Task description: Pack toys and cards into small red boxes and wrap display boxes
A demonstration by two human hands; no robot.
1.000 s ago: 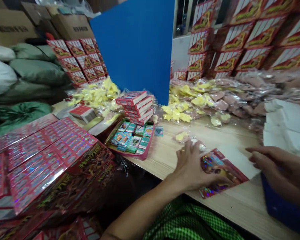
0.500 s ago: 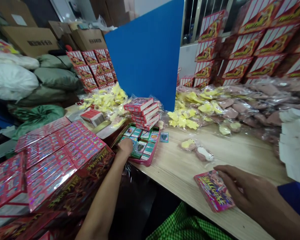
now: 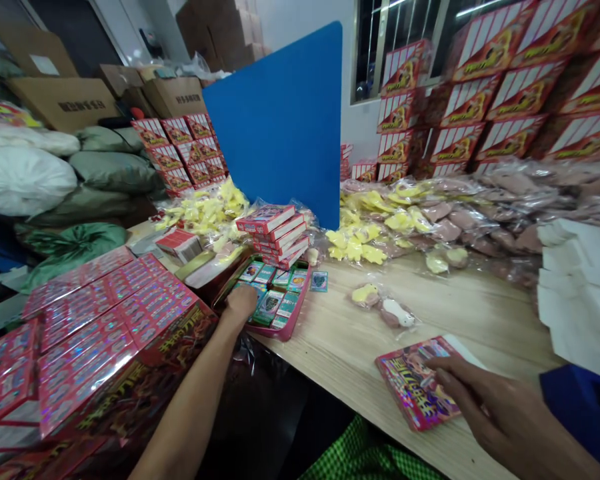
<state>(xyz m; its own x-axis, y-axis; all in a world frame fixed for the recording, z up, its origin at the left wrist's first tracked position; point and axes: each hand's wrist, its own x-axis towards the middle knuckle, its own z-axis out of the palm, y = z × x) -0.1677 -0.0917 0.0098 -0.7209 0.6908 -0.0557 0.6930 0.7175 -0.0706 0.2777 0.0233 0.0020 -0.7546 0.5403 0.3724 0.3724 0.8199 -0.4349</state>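
My left hand (image 3: 243, 301) reaches into the left side of a pink-rimmed tray (image 3: 294, 325) that holds several stacks of green-backed trading cards (image 3: 270, 307). Its fingers are curled down and hidden behind the knuckles, so what they grip cannot be made out. My right hand (image 3: 485, 397) is closed at the right end of a shiny pink card box (image 3: 413, 387) on the table, with fingertips over its printed face. A white flap (image 3: 463, 350) shows behind those fingers. One loose card (image 3: 319, 281) lies just right of the tray.
Several pink boxes (image 3: 275, 233) are stacked at the tray's back edge. Two small bagged plush toys (image 3: 397, 312) lie mid-table. Bagged yellow plush (image 3: 357, 243) piles up by a blue panel (image 3: 280, 127). A large wrapped carton of boxes (image 3: 105, 333) stands left; white cardboard (image 3: 575, 287) lies right.
The view has shifted slightly. My right hand has shifted a little on the card box, and more of the white flap shows now. My left hand stays in the tray.
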